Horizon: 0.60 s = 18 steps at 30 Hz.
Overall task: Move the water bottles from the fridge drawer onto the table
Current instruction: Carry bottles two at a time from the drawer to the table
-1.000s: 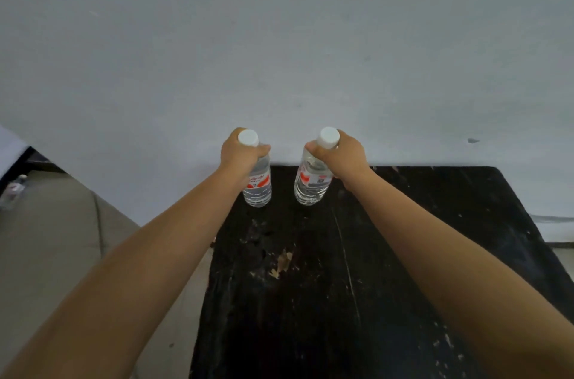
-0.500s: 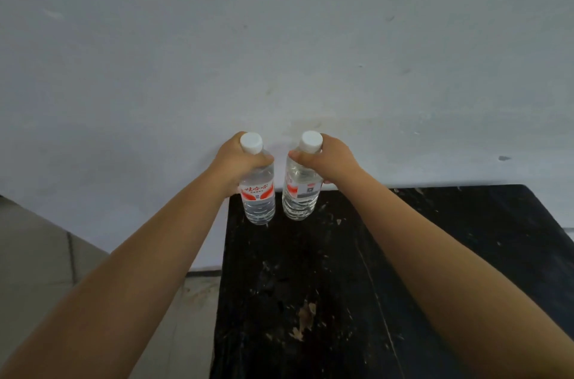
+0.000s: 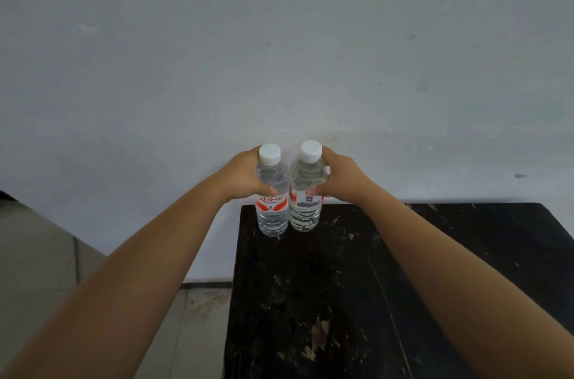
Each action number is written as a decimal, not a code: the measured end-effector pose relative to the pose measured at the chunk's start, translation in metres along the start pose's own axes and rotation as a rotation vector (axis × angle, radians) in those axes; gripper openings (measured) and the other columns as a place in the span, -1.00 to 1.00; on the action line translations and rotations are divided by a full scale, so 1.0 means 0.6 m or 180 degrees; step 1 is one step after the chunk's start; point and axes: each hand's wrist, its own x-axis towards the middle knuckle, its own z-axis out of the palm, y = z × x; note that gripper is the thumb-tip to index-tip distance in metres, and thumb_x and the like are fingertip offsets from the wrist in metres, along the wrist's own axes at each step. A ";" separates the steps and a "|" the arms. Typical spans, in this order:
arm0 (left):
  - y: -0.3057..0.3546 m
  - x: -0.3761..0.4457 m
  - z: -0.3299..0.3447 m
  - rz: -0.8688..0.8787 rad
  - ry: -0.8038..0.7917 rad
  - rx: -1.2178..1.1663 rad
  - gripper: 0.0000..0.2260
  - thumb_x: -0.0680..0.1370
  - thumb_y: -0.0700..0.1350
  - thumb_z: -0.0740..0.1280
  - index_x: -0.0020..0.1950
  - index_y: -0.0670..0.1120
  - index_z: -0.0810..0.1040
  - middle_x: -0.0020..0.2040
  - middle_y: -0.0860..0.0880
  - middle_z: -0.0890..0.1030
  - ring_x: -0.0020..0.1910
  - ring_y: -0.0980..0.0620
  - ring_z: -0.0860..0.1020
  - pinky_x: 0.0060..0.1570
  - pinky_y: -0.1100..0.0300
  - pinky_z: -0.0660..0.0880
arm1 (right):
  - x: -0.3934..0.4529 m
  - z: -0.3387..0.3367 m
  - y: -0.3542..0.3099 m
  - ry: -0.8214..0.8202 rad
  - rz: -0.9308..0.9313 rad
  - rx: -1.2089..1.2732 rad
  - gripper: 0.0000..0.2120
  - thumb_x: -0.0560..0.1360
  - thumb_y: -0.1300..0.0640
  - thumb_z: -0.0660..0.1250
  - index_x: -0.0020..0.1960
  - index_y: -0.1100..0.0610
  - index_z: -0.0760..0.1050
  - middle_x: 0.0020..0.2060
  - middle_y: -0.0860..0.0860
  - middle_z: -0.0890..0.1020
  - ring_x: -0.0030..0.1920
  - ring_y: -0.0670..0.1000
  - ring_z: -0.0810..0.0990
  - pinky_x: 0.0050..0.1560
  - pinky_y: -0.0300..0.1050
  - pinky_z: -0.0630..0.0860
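Note:
Two clear water bottles with white caps stand upright side by side at the far left corner of the black table [image 3: 388,285]. The left bottle [image 3: 271,211] has a red and white label, and my left hand [image 3: 243,175] wraps around its upper part. My right hand [image 3: 340,178] grips the right bottle [image 3: 305,207] from its right side. The two bottles touch or nearly touch each other. Their bases look to rest on the table top. The fridge drawer is out of view.
A pale wall [image 3: 279,52] rises directly behind the table's far edge. Grey floor tiles [image 3: 40,270] lie to the left of the table. The table top is scratched and worn.
Both hands have brought the bottles closer together and lower toward the table's far left corner. The right bottle has gone from tilted to upright. The view has shifted toward the wall.

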 end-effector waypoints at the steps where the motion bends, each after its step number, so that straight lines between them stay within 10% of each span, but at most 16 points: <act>1: -0.002 0.002 -0.002 0.0004 0.0005 -0.0026 -0.42 0.38 -0.34 0.46 0.36 -0.16 0.37 0.29 -0.14 0.49 0.22 -0.06 0.45 0.13 0.17 0.34 | 0.003 0.002 0.000 0.0003 -0.0021 0.0040 -0.32 0.38 0.30 0.41 0.42 0.17 0.21 0.25 0.18 0.50 0.22 0.16 0.50 0.15 -0.07 0.48; 18: -0.016 -0.002 0.009 0.0093 0.0154 -0.0024 -0.40 0.42 -0.30 0.45 0.41 -0.14 0.31 0.36 -0.11 0.46 0.36 -0.09 0.41 0.15 0.22 0.30 | -0.003 0.007 -0.001 -0.0083 0.0013 -0.0174 -0.30 0.41 0.26 0.39 0.45 0.17 0.14 0.31 0.16 0.46 0.29 0.16 0.45 0.25 -0.10 0.37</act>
